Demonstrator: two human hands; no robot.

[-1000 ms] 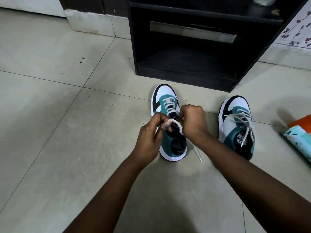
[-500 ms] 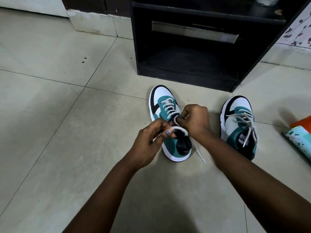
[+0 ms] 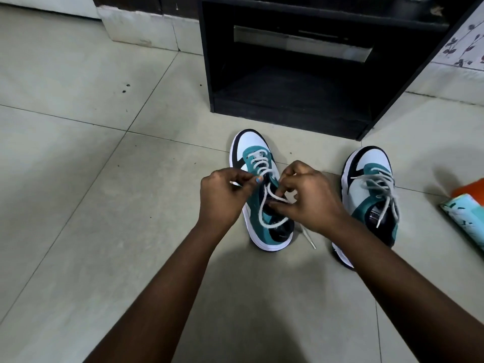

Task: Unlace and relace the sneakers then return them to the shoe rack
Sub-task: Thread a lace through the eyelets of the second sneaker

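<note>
Two white, teal and black sneakers stand on the floor, toes toward the rack. Over the left sneaker both my hands work its white lace. My left hand pinches the lace near the upper eyelets, on the shoe's left side. My right hand pinches a loop of the same lace above the tongue. One loose lace end trails on the floor behind the heel. The right sneaker sits apart to the right, laced, its ends hanging loose. The black shoe rack stands just beyond, its lower shelf bare.
Pale floor tiles spread out to the left and toward me. At the right edge lies a light teal patterned item with something orange behind it. A wall base runs left of the rack.
My hands have drawn apart, the left moving out to the left. A longer loop of lace now hangs between them over the tongue.
</note>
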